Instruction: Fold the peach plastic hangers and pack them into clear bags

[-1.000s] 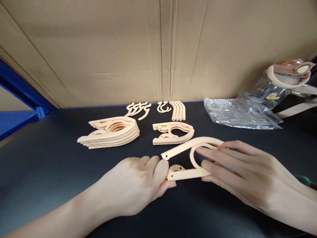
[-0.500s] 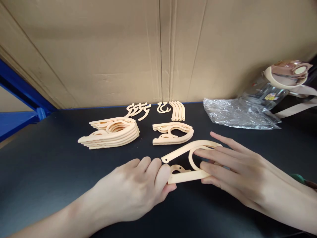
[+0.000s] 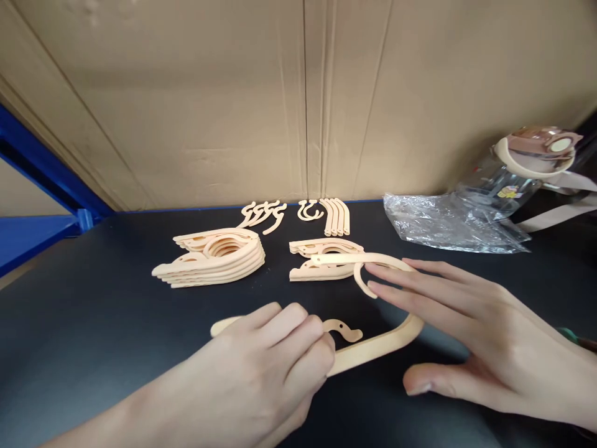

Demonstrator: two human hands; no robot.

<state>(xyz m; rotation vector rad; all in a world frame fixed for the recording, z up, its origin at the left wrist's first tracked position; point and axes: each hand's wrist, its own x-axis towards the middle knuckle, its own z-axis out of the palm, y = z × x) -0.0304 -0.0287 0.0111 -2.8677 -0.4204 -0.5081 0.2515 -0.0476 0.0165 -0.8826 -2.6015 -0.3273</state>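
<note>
Nearest to us, our left hand point(image 3: 261, 379) lies low on the black table point(image 3: 93, 323), its fingers curled down and closed over the near arm of a peach plastic hanger point(image 3: 377, 345), the thumb tucked out of sight beneath. That arm runs flat along the table from under our knuckles out to the right, where it curves away from us beneath our right hand point(image 3: 471, 339). A small wavy tab point(image 3: 344, 328) with a hole juts from it just beside our left fingertips. Our right hand is spread wide and grasps nothing: the thumb rests on the table near the bend, and the long fingers point(image 3: 410, 292) stretch leftward, their tips lying on the hanger's curved hook and far arm, which is swung well away from the near arm. Whether they press it down we cannot tell. A bit of something green point(image 3: 569, 336) peeks out past our right wrist. Just behind the far arm sits a small stack point(image 3: 308, 272) of folded hangers of the same colour, and to its left, apart from it, a taller stack point(image 3: 214, 261). Farther back lie loose parts in a row: wavy pieces point(image 3: 262, 214), a single hook point(image 3: 308, 211) and a set of curved strips point(image 3: 336, 216). To the right a crumpled clear plastic bag point(image 3: 448, 225) lies against a clear bottle point(image 3: 508, 180) with a pinkish lid. A cardboard wall point(image 3: 209, 93) closes off the back, and a blue frame point(image 3: 41, 186) shows at far left.
</note>
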